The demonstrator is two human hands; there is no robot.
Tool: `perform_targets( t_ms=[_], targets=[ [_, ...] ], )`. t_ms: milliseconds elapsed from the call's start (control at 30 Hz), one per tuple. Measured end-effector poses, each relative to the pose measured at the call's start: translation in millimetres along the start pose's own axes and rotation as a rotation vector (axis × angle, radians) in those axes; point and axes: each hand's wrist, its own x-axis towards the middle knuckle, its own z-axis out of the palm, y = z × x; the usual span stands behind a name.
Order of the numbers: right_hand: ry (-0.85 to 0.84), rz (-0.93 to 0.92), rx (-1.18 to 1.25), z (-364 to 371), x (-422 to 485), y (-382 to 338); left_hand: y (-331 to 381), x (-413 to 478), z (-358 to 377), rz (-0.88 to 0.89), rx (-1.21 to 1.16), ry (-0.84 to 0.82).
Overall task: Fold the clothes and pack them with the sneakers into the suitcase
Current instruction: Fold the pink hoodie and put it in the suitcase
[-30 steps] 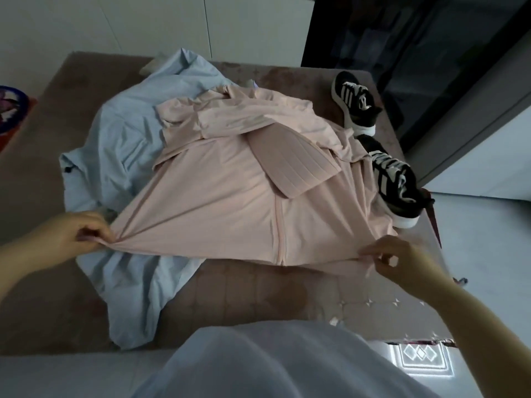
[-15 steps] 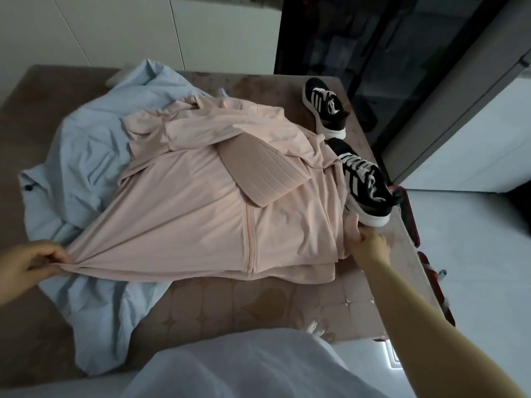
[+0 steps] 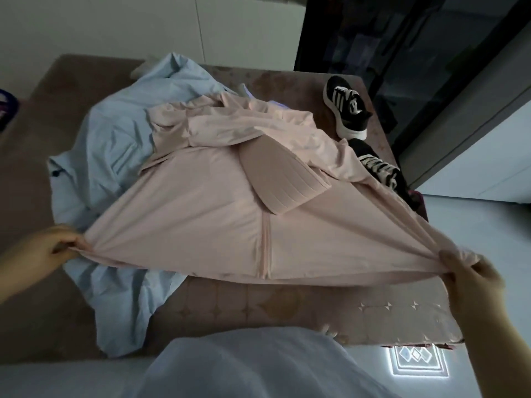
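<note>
My right hand (image 3: 471, 280) now pinches the right hem corner of the pink jacket (image 3: 201, 219) between thumb and curled fingers, out over the near right corner of the bed (image 3: 273, 305). Half a second ago it was farther in, beside the nearer sneaker (image 3: 382, 173). My left hand (image 3: 43, 248) still pinches the left hem corner near the bed's left edge. Between the two hands the hem is drawn taut and lifted off the cover, where before it lay slack. The jacket lies zip-up across the middle of the bed, and its right side now drapes over part of the nearer sneaker. Under and left of it the blue shirt (image 3: 115, 133) lies crumpled, as before. The farther sneaker (image 3: 346, 110) sits by the far right corner, apart from the jacket.
</note>
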Motion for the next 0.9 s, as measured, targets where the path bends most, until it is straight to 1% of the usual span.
perform_targets(
  t_ms=[67,100,133,167,233,267,300,333,367,433,467,533,600,633,700,767,800,833,900],
  targets=[
    [0.025,0.006,-0.237,2.5,-0.1,17.1,47.4,-8.5,-5.6,0.022,0.080,0.023],
    [-0.002,0.037,-0.324,5.3,1.5,25.7,64.1,-11.9,-8.7,0.050,0.083,0.012],
    [-0.027,0.069,-0.421,10.3,0.1,30.9,69.9,-10.6,-9.9,0.059,0.068,-0.016],
    [-0.035,0.095,-0.497,14.8,1.2,35.5,70.1,-8.9,-12.0,0.029,0.018,-0.047],
    [-0.010,0.114,-0.682,27.6,-0.7,35.4,77.8,-6.2,-18.0,-0.007,0.027,-0.148],
    [0.038,0.072,-0.781,36.2,-7.7,29.4,83.5,-5.5,-21.6,-0.008,0.028,-0.157],
    [0.077,-0.024,-0.864,44.0,-13.1,24.9,89.3,-5.1,-24.2,0.003,0.015,-0.127],
    [0.073,-0.128,-0.910,52.9,-21.7,17.7,93.8,-4.6,-27.4,0.006,-0.005,-0.071],
    [0.033,-0.236,-0.934,63.5,-31.5,9.9,98.5,-4.4,-31.2,-0.005,-0.033,-0.011],
    [-0.110,-0.433,-0.991,86.8,-49.7,3.8,109.0,-4.4,-37.3,-0.057,-0.111,0.076],
    [-0.228,-0.534,-1.021,101.1,-58.5,3.7,115.8,-5.2,-40.6,-0.088,-0.187,0.085],
    [-0.514,-0.720,-0.989,132.9,-77.2,4.4,136.9,-9.6,-46.7,-0.119,-0.370,0.028],
    [-0.809,-0.824,-0.854,169.4,-103.8,-2.0,165.4,-15.2,-53.5,-0.094,-0.494,-0.088],
    [-0.931,-0.837,-0.784,187.0,-119.4,-6.0,181.0,-16.9,-56.2,-0.058,-0.504,-0.147],
    [-1.139,-0.808,-0.682,224.3,-158.1,-17.2,208.4,-17.4,-59.6,0.042,-0.432,-0.220],
    [-1.304,-0.671,-0.631,259.2,-195.5,-24.5,227.8,-15.3,-62.3,0.120,-0.359,-0.266],
    [-1.338,-0.590,-0.606,274.6,-211.8,-26.6,233.1,-13.3,-62.7,0.145,-0.348,-0.270],
    [-1.330,-0.526,-0.565,288.0,-225.6,-28.6,236.5,-10.8,-63.7,0.161,-0.345,-0.259],
    [-1.210,-0.455,-0.517,307.8,-238.5,-29.8,238.7,-6.6,-68.1,0.157,-0.381,-0.227]
  ],
)
